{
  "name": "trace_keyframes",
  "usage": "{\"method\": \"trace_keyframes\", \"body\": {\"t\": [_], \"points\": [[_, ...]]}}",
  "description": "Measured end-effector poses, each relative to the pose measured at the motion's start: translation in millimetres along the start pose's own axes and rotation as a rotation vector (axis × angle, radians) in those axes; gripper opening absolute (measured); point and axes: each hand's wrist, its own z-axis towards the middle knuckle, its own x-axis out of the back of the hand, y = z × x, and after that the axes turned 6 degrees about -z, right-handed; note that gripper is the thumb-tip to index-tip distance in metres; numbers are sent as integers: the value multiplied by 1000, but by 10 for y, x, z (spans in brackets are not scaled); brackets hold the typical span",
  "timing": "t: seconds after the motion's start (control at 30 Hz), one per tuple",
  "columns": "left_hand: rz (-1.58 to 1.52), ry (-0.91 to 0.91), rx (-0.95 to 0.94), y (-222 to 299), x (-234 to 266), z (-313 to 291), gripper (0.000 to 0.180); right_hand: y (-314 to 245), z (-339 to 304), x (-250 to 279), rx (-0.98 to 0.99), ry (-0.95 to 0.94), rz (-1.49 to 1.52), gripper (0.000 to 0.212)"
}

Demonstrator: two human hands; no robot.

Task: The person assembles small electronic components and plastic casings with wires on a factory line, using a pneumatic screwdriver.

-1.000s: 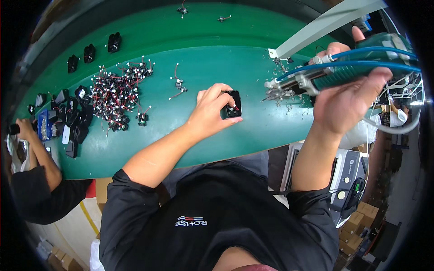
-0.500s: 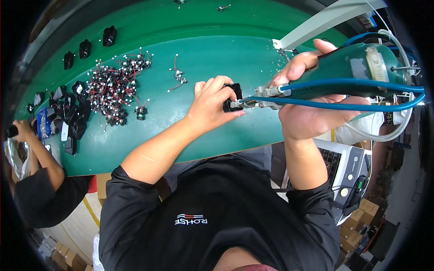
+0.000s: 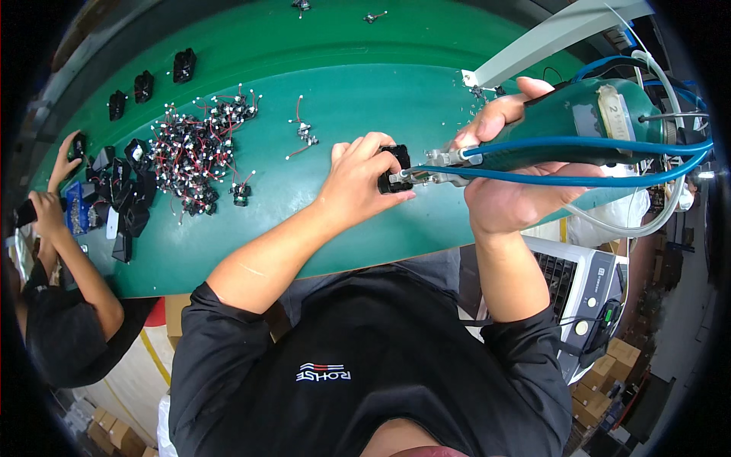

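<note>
My left hand (image 3: 352, 179) is closed round a small black plastic housing (image 3: 401, 155), held just above the green table or resting on it; I cannot tell which. In my right hand (image 3: 502, 202) is a bulky green air tool (image 3: 556, 122), gripped round its body. Two blue hoses (image 3: 563, 143) run along the tool to its metal jaws (image 3: 438, 166). Those jaws reach to the open side of the housing, beside my left fingertips. What lies between them inside the housing is too small to make out.
Left of my hands lies a heap of small wired parts (image 3: 194, 148), with a few loose ones (image 3: 304, 135) nearer. Black housings (image 3: 126, 190) and a blue bin (image 3: 76, 207) sit by a co-worker's arms (image 3: 80, 259). A grey metal arm (image 3: 548, 46) rises at the far right.
My hands keep nearly the same place, and the tool's body has shifted slightly left. At the left, a co-worker's hand has reached outward to a black housing.
</note>
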Motion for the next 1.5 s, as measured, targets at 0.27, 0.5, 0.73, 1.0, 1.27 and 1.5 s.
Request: {"method": "trace_keyframes", "body": {"t": [0.27, 0.5, 0.73, 1.0, 1.27, 1.5], "points": [[-44, 15, -36, -1, 0, 1, 41, 50, -83, 37, -26, -50, 102, 104], [-38, 8, -11, -50, 10, -7, 59, -108, 105, -121, 24, 154, -134, 101], [-61, 50, -8, -32, -24, 12, 78, -354, 289, -102, 136, -149, 73, 110], [-45, 26, 30, 17, 17, 7, 79, 50, 82, -196, -3, 99, -268, 108], [-64, 52, -1, -9, -15, -2, 78, 77, 77, -227, -51, 172, -60, 107], [-69, 49, 9, -1, -16, 8, 78, -377, 383, -258, 50, 199, -195, 109]]}}
